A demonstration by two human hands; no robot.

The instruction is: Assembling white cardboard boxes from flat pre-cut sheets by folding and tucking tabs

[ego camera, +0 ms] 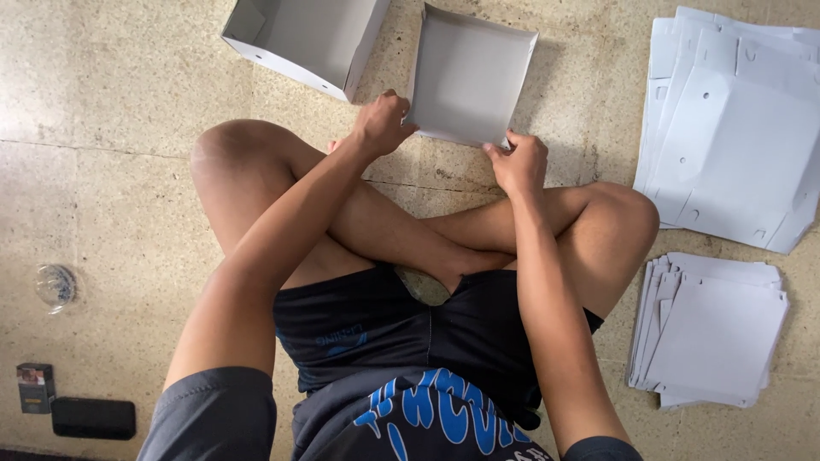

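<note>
Both hands, left hand (pixel 382 124) and right hand (pixel 518 162), have fingers closed on the white cardboard tray's (pixel 465 77) near corners.

Folded box (pixel 299 38) and upper stack (pixel 735 128) edge-cropped.

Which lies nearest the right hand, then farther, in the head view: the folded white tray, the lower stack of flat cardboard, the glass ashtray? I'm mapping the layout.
From the right hand:
1. Folded white tray, touching it, ahead.
2. Lower stack of flat cardboard, on the right.
3. Glass ashtray, far left.
</note>
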